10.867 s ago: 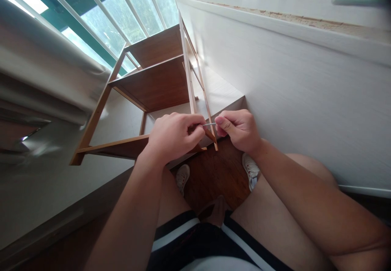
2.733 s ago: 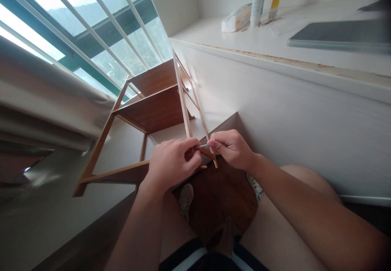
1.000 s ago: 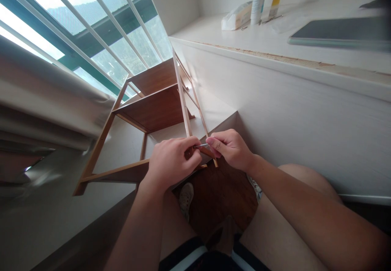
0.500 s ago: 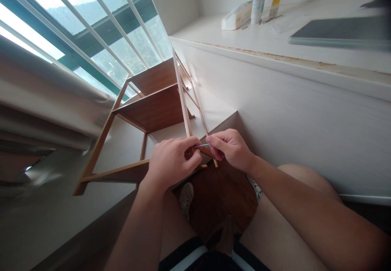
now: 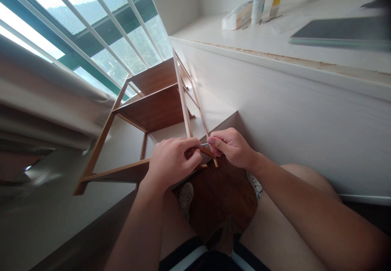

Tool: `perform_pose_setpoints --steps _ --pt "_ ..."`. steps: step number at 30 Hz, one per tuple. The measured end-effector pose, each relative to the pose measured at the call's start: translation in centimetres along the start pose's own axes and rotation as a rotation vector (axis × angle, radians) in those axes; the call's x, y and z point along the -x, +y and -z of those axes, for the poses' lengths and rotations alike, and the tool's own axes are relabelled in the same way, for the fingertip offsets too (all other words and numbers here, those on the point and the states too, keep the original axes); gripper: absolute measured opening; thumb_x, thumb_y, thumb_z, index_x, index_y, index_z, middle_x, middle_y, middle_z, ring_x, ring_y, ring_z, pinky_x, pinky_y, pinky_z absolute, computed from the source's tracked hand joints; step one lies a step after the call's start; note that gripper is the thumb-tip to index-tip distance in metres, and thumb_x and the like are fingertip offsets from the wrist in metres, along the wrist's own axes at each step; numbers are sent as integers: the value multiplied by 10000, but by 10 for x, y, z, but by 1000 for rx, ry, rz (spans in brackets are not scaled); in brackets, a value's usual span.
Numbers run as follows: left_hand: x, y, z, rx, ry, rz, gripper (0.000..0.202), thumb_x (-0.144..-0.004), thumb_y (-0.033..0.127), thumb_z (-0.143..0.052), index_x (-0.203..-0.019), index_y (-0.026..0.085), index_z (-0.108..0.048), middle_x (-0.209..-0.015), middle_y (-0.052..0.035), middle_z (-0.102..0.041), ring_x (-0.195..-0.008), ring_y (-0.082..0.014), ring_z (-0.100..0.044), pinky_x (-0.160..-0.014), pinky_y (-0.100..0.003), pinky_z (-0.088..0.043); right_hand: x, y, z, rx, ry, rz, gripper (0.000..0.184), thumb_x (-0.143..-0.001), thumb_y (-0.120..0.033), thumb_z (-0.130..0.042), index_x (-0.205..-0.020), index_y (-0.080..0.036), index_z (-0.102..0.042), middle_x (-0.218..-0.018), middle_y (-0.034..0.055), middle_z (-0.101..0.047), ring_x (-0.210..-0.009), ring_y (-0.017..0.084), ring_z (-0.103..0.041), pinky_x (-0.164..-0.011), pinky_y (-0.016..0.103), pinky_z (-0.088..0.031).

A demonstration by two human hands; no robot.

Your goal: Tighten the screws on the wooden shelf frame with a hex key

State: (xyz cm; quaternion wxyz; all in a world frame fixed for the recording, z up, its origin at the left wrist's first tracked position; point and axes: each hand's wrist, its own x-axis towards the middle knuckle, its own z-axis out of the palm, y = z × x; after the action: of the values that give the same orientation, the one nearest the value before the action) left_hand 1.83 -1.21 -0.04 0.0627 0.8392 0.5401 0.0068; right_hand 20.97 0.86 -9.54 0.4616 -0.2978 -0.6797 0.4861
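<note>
A brown wooden shelf rack lies tilted in front of me, its several boards joined by slim posts. My left hand is closed around the lower end of its near post, covering the joint there. In my right hand the thumb and fingers pinch a thin silver metal rod. The rod runs level from my right fingertips to the post beside my left thumb. Its far end is hidden at the left hand, and so is whatever it meets.
On the right stands a white counter with a chipped front edge. It holds a white tube, a yellow-handled brush, a wrapped packet and a dark flat panel. A curtain hangs by the barred window on the left.
The right hand and its end of the rod have shifted very slightly. My left hand and the rack stay where they were.
</note>
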Motion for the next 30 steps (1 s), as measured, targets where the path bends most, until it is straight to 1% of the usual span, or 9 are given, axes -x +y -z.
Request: perform_pose_setpoints --steps 6,11,16,23,30 --pt "0 0 -1 6 4 1 257 -890 335 -496 -965 331 -741 -894 19 -758 -787 -197 -655 -643 -309 -330 0 -2 1 -2 -2 -2 512 -1004 -465 -492 -586 -170 -508 -537 -17 -511 -526 101 -447 -544 247 -362" --pt "0 -1 0 4 5 -1 250 -891 336 -497 -957 325 -738 -895 23 -756 -785 -192 -654 -639 -310 -329 0 -2 0 -20 -7 -24 525 -999 -456 -507 -557 -171 -496 -516 -19 -503 -511 96 -431 -541 252 -350" --pt "1 -2 0 -2 1 -13 235 -904 337 -493 -939 329 -725 -843 32 -736 -759 -186 -635 -630 -313 -310 -1 -5 0 -43 -7 -45 542 -986 -453 -531 -524 -173 -490 -475 -23 -492 -484 93 -421 -521 254 -334" --pt "0 -2 -2 5 11 -24 221 -903 342 -500 -945 332 -718 -864 41 -739 -758 -182 -638 -630 -311 -307 1 -7 -1 -63 11 -73 559 -1002 -416 -499 -498 -176 -469 -441 -28 -465 -457 86 -402 -509 257 -316" --pt "0 -1 -1 -2 9 -23 214 -900 343 -497 -924 326 -709 -832 44 -724 -731 -175 -623 -616 -309 -286 0 -8 -5 -132 55 -116 565 -992 -425 -512 -484 -183 -463 -418 -32 -448 -435 88 -397 -493 265 -313"
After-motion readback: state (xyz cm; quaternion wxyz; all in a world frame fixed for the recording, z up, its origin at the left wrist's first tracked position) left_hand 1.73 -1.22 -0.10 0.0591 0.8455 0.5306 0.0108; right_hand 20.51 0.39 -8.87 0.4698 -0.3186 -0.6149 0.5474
